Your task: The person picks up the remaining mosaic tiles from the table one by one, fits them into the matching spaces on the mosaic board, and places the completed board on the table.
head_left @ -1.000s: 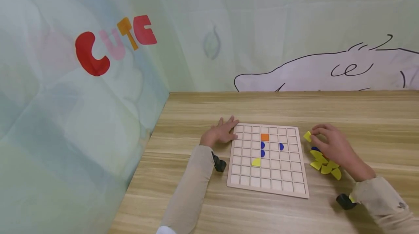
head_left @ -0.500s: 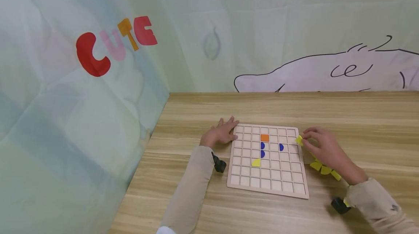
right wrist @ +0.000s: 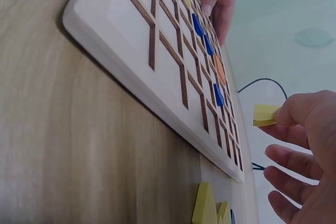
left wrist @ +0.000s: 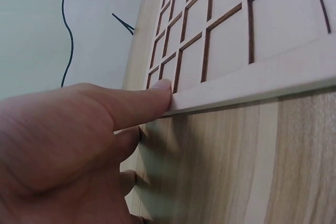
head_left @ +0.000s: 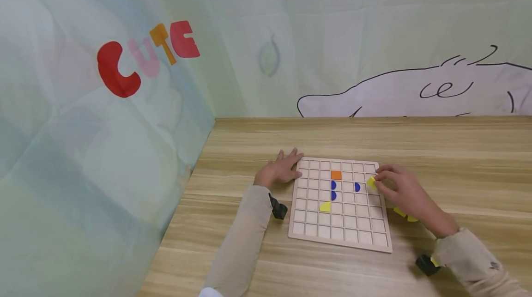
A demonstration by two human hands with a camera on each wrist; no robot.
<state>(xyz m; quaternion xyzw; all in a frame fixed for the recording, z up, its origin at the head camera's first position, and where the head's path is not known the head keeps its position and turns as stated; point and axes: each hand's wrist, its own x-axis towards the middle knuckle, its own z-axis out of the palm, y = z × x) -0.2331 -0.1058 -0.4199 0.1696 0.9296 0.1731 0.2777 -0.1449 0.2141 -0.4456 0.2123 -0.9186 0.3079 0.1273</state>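
Observation:
A wooden grid board (head_left: pixel 341 243) lies on the table. My left hand (head_left: pixel 280 169) rests at its left edge with fingers spread; in the left wrist view the thumb (left wrist: pixel 152 98) touches the rim. Over the board's right side, my right hand (head_left: pixel 407 190) pinches a yellow piece (right wrist: pixel 264 114) between thumb and index finger, the other fingers loosely bent. Set in the grid are an orange square (head_left: pixel 336 175), three blue half-circles, one of them (head_left: pixel 357 187) nearest the right hand, and a yellow quarter-circle (head_left: pixel 325 207).
Loose yellow pieces (right wrist: pixel 205 205) lie on the table (head_left: pixel 249 140) right of the board, partly hidden under the right hand in the head view. A printed cloth wall (head_left: pixel 257 33) stands along the table's back and left edges.
My right hand has moved left with the yellow piece, from above the loose pieces to over the board's right columns. The left hand has stayed at the board's edge.

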